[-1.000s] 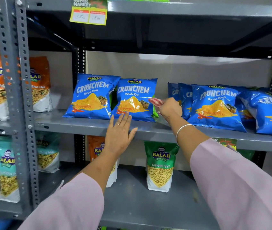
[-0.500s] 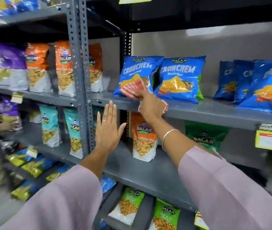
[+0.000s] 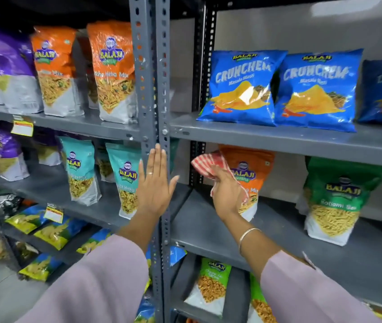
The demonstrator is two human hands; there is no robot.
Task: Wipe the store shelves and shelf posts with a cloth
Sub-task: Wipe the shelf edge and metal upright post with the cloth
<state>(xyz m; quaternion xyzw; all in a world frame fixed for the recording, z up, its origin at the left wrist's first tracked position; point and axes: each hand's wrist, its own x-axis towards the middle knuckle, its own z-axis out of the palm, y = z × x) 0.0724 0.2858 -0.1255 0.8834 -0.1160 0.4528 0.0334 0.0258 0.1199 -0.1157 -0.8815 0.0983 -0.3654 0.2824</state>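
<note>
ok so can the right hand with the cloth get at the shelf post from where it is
Probably yes. The right hand holds the red striped cloth just right of the grey shelf post, with open air between them. The left hand is raised in front of the post's lower stretch.

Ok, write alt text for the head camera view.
A person's right hand holds a red-and-white striped cloth near a grey slotted shelf post, while the open left hand rests flat against it. Snack packets line the grey shelves.

Red-and-white striped cloth (image 3: 205,162), bunched, held up beside grey perforated metal shelf post (image 3: 162,73), above grey metal shelf (image 3: 208,229), clear of both.
</note>
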